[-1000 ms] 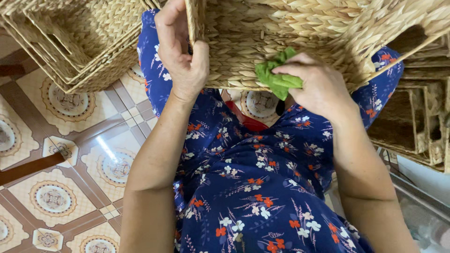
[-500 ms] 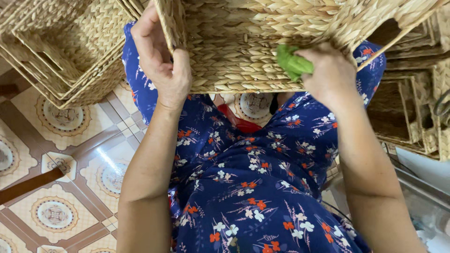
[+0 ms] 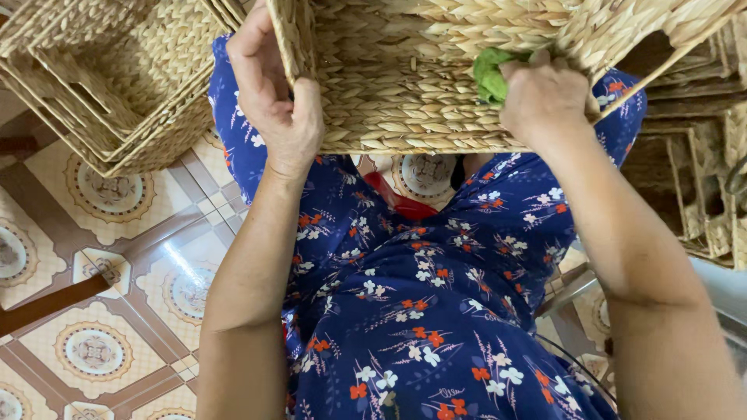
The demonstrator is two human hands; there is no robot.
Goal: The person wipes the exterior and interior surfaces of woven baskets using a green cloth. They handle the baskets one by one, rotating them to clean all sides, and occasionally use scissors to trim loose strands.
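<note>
left hand (image 3: 276,101) gripped the basket (image 3: 436,85) by its left wall, fingers curled over the rim. right hand (image 3: 545,97) closed on a green cloth (image 3: 490,74), pressed vs the basket's near side. basket was held up over the lap, blue floral dress (image 3: 420,311) below. nested baskets (image 3: 109,85) on the tiled floor (image 3: 85,272) at left, more stacked (image 3: 685,179) at right.

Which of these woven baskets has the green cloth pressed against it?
The woven basket on the lap, gripped by both hands; the right hand presses the green cloth to it. The side stacks go untouched.
</note>
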